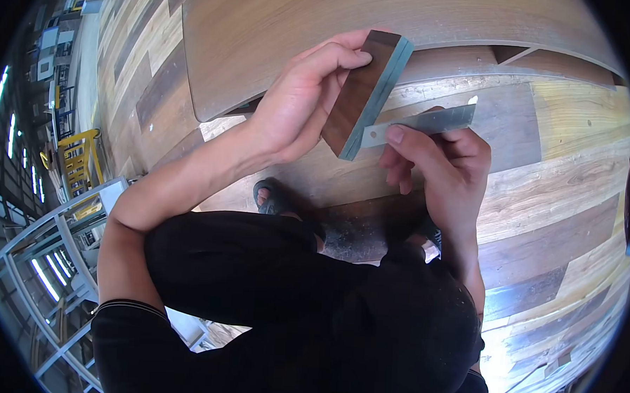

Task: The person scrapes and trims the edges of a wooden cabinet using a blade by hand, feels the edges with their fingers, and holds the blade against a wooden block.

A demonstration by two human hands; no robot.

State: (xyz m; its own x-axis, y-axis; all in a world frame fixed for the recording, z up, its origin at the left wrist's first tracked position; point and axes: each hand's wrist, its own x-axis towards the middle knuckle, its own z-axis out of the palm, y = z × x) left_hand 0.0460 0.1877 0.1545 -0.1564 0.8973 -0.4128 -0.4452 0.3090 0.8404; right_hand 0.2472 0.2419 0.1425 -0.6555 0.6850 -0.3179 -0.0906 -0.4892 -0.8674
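My left hand (298,101) grips a small wood-grain board piece (365,93) with a layered green edge, thumb on its brown face and fingers behind. The piece is tilted in the air, its green edge facing right. In my right hand (453,164) is a flat metal blade (438,121) with a hole near its left end, pinched under the thumb. That left end lies against or very close to the green edge; I cannot tell whether they touch. The fingers under the blade are partly hidden.
Beyond my hands lies a large wood-grain panel (266,33) with an upright divider (511,54) along its near side. The floor (531,227) has mixed wood planks. My legs (235,263) are below. At left stand a metal frame (63,256) and a yellow rack (81,162).
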